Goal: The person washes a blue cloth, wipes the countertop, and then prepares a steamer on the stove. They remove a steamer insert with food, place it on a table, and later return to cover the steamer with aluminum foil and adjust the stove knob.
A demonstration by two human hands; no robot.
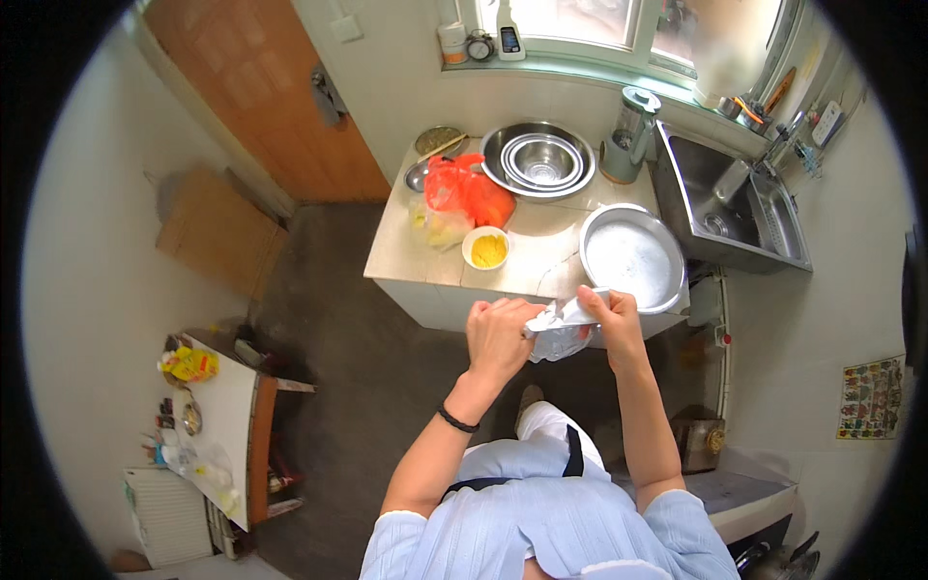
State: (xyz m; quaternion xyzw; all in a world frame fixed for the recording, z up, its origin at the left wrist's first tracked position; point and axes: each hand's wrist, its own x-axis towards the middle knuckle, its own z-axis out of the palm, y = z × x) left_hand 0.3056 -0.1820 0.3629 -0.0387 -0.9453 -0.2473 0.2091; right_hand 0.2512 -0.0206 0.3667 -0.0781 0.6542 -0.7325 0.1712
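Note:
Between my two hands, in front of the tiled counter (435, 270), is a clear plastic bag (557, 345) with a white, folded top edge. My left hand (502, 335) grips one end of that edge, its fingers curled. At the other end, my right hand (612, 319) pinches the white part with the thumb on top. What the bag holds cannot be told. Just beyond my right hand stands a large steel basin (629, 255) with whitish contents. A white bowl of yellow powder or paste (487, 248) sits near the counter's front edge.
Red plastic bags (464, 190), nested steel bowls (542, 161) and a blender (628, 138) stand at the counter's back. A steel sink (725, 196) adjoins on the right. A white-topped table (217, 413) with bags and jars is at the left. An orange-brown door (268, 94) is behind.

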